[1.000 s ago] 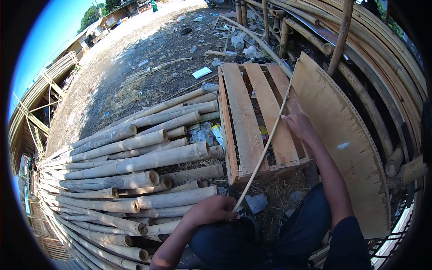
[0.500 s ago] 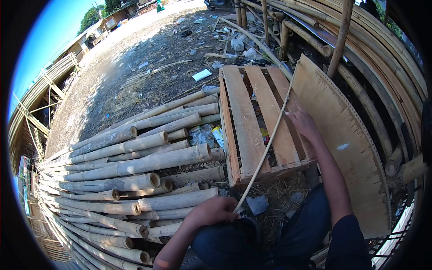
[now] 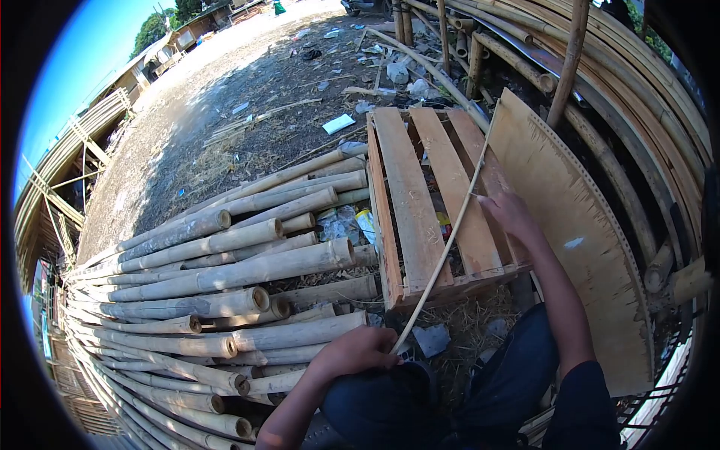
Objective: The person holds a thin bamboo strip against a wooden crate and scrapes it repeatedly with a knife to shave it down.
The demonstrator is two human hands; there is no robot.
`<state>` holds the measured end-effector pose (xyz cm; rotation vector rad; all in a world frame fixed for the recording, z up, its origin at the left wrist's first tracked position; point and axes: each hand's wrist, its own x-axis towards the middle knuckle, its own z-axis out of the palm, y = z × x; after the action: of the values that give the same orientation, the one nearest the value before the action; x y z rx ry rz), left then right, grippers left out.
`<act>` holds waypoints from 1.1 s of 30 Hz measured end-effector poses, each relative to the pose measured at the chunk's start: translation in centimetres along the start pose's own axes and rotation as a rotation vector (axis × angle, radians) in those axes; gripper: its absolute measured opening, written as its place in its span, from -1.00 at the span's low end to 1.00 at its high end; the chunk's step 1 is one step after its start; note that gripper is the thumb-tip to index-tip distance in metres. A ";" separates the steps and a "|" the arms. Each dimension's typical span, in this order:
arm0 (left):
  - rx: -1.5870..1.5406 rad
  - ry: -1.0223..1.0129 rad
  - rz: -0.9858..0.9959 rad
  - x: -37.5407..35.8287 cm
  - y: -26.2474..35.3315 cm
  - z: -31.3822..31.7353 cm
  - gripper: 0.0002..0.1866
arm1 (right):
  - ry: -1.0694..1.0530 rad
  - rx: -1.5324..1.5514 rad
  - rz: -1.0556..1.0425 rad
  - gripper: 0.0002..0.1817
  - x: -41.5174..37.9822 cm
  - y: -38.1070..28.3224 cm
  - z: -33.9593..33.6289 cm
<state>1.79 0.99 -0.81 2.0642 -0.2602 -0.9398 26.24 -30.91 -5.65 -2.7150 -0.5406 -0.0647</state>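
A long, thin bamboo strip [image 3: 439,271] slants from my lap up across the wooden slatted crate [image 3: 411,195]. My left hand [image 3: 365,351] is closed around its lower end, above my left knee. Farther up, my right hand [image 3: 508,213] is closed beside the strip, its fingertips at the strip's right edge over the crate slats. Something small and pale shows at those fingertips, too small to name. The strip's upper end rests near the corner of a curved plywood sheet [image 3: 574,255] on the right.
Cut bamboo poles [image 3: 225,281] lie stacked on the left, their ends toward the crate. Long bamboo lengths [image 3: 630,60] lean on posts at upper right. Litter and a white piece [image 3: 339,124] lie on the dirt ground beyond.
My right hand has moved slightly down along the strip, toward me. My left hand stays on the lower end, and the strip lies almost the same.
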 end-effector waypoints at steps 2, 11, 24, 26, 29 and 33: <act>-0.039 -0.006 0.007 0.1 -0.4 0.2 -0.71 | 0.064 0.034 0.054 -0.40 1.5 4.3 0.5; -0.031 0.000 0.000 0.2 -0.1 -0.1 -0.71 | -0.181 0.190 -0.084 -0.40 -2.4 -1.8 -0.1; -0.063 0.214 -0.081 -1.4 -0.5 -1.2 -0.71 | 0.133 0.034 0.202 -0.39 -0.6 3.5 0.6; -0.166 0.475 -0.086 -2.0 -1.3 -1.8 -0.69 | 0.172 0.095 0.193 -0.39 -0.4 4.1 1.2; -0.015 0.436 -0.143 -3.5 -0.7 -3.5 -0.61 | 0.198 0.181 0.160 -0.39 -0.9 3.2 0.6; 0.165 0.432 -0.262 -5.6 -1.2 -4.3 -0.55 | 0.183 0.206 0.126 -0.38 -1.2 2.8 0.8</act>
<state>0.76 7.05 2.82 2.4340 0.1715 -0.6110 26.22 -33.49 -7.50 -2.5033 -0.3042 -0.2101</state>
